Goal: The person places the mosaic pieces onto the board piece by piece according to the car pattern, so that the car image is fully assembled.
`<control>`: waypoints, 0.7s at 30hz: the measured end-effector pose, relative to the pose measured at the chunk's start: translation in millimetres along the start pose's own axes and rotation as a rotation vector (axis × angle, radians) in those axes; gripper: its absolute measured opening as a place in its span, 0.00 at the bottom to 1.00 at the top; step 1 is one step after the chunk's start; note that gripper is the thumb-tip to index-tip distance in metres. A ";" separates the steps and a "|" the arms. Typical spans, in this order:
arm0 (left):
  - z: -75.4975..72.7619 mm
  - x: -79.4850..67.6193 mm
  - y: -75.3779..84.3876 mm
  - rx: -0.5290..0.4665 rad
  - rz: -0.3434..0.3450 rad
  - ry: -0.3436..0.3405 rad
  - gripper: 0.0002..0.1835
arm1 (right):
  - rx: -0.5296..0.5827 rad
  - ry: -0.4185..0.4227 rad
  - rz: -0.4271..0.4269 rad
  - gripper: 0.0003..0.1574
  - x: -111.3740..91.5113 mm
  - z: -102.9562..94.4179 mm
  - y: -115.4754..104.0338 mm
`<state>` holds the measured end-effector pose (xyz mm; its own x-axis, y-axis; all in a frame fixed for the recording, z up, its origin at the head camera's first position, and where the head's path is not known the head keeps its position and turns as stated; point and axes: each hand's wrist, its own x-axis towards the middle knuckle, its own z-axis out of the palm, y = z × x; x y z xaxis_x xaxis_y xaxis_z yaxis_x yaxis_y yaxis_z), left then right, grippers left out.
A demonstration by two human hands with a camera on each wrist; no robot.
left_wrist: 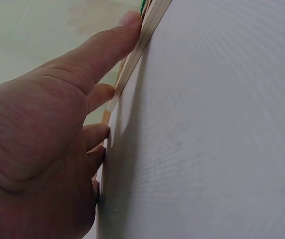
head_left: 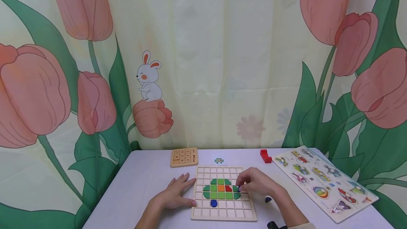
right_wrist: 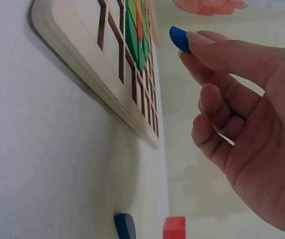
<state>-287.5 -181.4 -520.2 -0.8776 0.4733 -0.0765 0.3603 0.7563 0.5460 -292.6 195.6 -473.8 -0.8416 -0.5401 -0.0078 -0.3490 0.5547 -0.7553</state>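
A wooden grid board point(head_left: 224, 218) lies on the table, its middle squares filled with green tiles point(head_left: 220, 196), an orange tile point(head_left: 220, 188) and a red tile point(head_left: 228, 188). Lower down on the grid, blue pieces form a circle point(head_left: 213, 203). My left hand point(head_left: 174, 192) rests at the board's left edge, fingers spread, thumb on the rim. Between thumb and fingertip, my right hand point(head_left: 258, 182) pinches a small blue tile point(right_wrist: 180, 39) with a curved edge, over the right side of the grid. Another blue tile point(head_left: 268, 199) lies on the table beneath the right forearm.
Behind the board are a small picture card point(head_left: 219, 159) and a wooden number board point(head_left: 184, 157). A red block point(head_left: 265, 156) stands at the back right, beside a large picture puzzle board point(head_left: 324, 183). Some black object point(head_left: 274, 225) shows at the front edge.
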 end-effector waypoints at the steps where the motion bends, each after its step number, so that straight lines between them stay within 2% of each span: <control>1: -0.2 0.1 -0.2 0.000 0.000 0.001 0.50 | 0.007 -0.003 0.002 0.08 0.5 1.3 -1.1; 9: -0.5 0.0 0.0 0.001 -0.003 0.001 0.50 | 0.041 -0.035 -0.009 0.06 4.1 10.2 -9.4; 16: -0.6 -0.1 0.4 0.001 -0.004 0.000 0.50 | 0.020 -0.079 0.006 0.05 7.2 18.6 -16.9; 21: -1.0 -1.0 1.1 0.002 -0.003 -0.002 0.50 | 0.001 -0.110 0.001 0.07 9.6 25.2 -19.3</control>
<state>-286.5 -181.5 -518.7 -0.8778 0.4722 -0.0801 0.3584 0.7585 0.5442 -283.5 163.8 -475.8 -0.7917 -0.6055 -0.0807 -0.3475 0.5550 -0.7558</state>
